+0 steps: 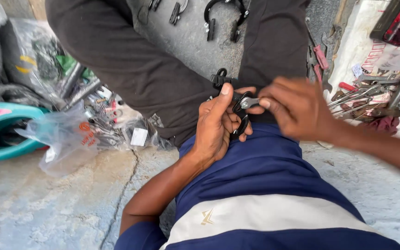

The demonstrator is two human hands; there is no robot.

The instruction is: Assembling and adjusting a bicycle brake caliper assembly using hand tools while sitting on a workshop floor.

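Note:
My left hand (pixel 216 126) grips a black curved metal brake caliper (pixel 240 121) just above my lap, thumb pressed along its top. My right hand (pixel 297 107) comes in from the right and pinches a small silver metal part (pixel 248 101) against the caliper's upper end. Both hands meet over my dark trousers and blue-and-white shirt. Most of the caliper is hidden by my fingers.
More black caliper arms (pixel 223 14) lie on the concrete ahead between my legs. Spanners and pliers (pixel 357 95) are piled at the right on a white sheet. Clear plastic bags of small parts (pixel 70 134) and a teal shell (pixel 1 129) sit at the left.

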